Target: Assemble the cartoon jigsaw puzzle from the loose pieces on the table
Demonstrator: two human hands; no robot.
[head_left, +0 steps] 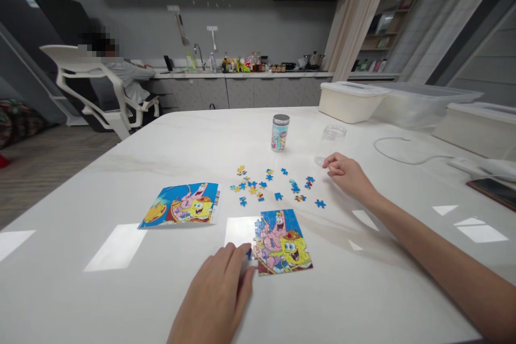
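Between the fingertips of my left hand (pixel 220 287) is a small blue puzzle piece (pixel 249 253), mostly covered, at the left edge of the partly assembled jigsaw puzzle (pixel 284 244). That puzzle shows a pink starfish and a yellow sponge character. Beyond it lie several loose puzzle pieces (pixel 278 196), scattered. My right hand (pixel 346 174) rests to their right with fingers curled in and nothing visible in them. Its fingertips are close to a clear jar (pixel 331 142); whether they touch it I cannot tell. A printed reference picture (pixel 185 204) lies left of the puzzle.
A cartoon-printed can with a metal lid (pixel 279 133) stands behind the pieces. At the right are a white lidded bin (pixel 352 101), a clear bin (pixel 427 99), a white cable (pixel 403 160) and a dark phone-like object (pixel 494 193). A person sits on a white chair (pixel 91 78) far left.
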